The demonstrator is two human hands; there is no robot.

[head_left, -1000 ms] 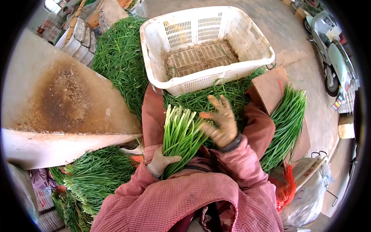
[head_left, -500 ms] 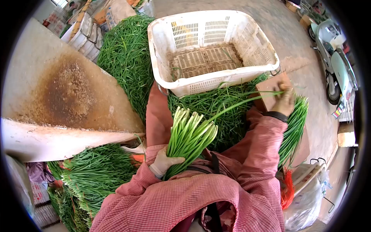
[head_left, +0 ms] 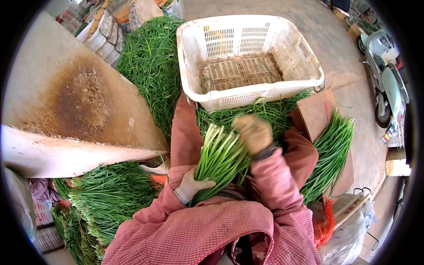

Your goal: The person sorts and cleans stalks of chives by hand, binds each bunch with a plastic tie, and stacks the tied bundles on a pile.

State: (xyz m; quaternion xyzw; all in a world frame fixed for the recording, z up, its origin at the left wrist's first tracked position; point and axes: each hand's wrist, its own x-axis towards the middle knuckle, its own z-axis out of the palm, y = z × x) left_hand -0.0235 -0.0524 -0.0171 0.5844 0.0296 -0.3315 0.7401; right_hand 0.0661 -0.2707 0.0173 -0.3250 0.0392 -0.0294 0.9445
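- at six o'clock, just below centre, a bundle of green stalks slants lengthwise, pale ends towards one, green length towards seven
- at its seven, the left hand wraps round it, thumb across
- at its one, the right hand, blurred, looks curled; i cannot tell its hold
- at twelve, beyond, a white crate

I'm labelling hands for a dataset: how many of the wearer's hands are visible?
2: the left hand grips the bunch of chives; the right hand, blurred, is by the bunch's pale ends. Neither is wholly hidden.
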